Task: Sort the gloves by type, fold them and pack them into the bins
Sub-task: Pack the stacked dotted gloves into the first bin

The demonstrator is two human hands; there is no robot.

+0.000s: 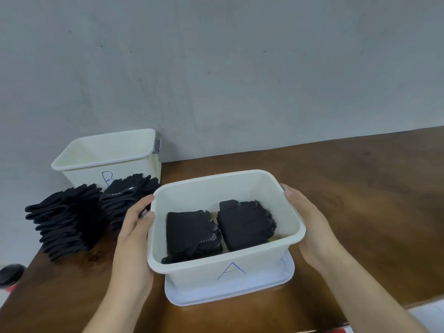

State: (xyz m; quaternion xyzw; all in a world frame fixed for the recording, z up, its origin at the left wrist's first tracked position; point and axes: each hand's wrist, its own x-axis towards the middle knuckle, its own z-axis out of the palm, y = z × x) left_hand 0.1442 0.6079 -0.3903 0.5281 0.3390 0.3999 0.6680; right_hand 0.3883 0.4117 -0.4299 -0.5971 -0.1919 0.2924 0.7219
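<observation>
A white bin marked A (230, 272) stands on a white lid (286, 277) near the table's front. Inside lie two stacks of folded black dotted gloves (192, 233), side by side. My left hand (134, 236) holds the bin's left wall, thumb on the rim. My right hand (310, 224) lies flat against its right wall. A second white bin marked B (108, 155) stands at the back left against the wall; its inside looks empty. In front of it sit two piles of plain black gloves (64, 219), fingers fanned out.
The brown wooden table (360, 200) runs to the right with bare surface. A grey wall rises right behind it. A dark round object with red (10, 276) pokes in at the left edge, below the table corner.
</observation>
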